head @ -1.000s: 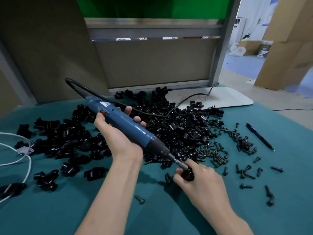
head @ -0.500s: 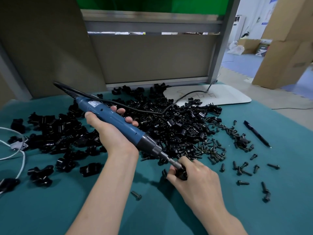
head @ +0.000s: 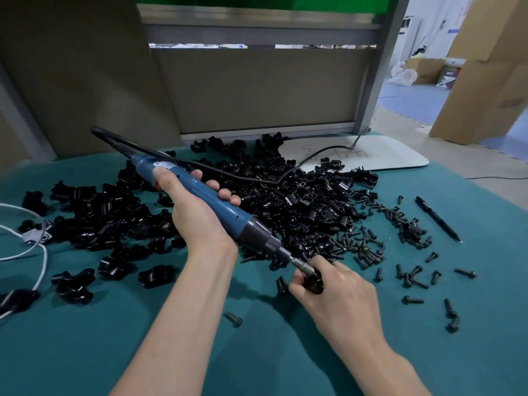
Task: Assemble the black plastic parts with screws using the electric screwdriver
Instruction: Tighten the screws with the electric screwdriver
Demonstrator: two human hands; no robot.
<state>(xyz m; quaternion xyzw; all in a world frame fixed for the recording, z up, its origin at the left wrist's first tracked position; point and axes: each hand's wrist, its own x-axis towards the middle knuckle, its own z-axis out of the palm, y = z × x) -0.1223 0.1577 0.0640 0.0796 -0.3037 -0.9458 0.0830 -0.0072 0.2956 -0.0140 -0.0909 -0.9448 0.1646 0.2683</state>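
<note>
- The black plastic part [head: 314, 283] sits in the right hand [head: 340, 295], just above the counter [head: 85, 347] near its front middle. The fingers [head: 298, 288] curl tightly round it, so most of the part, and any screw in it, is hidden.
- The electric screwdriver [head: 197, 195] slants down from the upper left, and its metal bit meets the part at the top of the right fist.
- The left hand [head: 200, 224] wraps the blue body, with its fingers closed over the far side.
- The step in hand looks like driving a screw home. It goes best with the bit in line with the screw, steady pressure and the part gripped so it cannot spin. The fingertips should stay clear of the bit, and driving should stop once the head seats, or the plastic may strip.
- The black cord [head: 257, 178] trails back over the pile of parts [head: 300, 204]; some slack would keep it from tugging the tool off line.
- Loose screws [head: 365, 244] lie scattered right of the pile, within easy reach.
- A pen [head: 437, 218] lies well off to the right, and a white cable [head: 43, 252] at the left edge.
</note>
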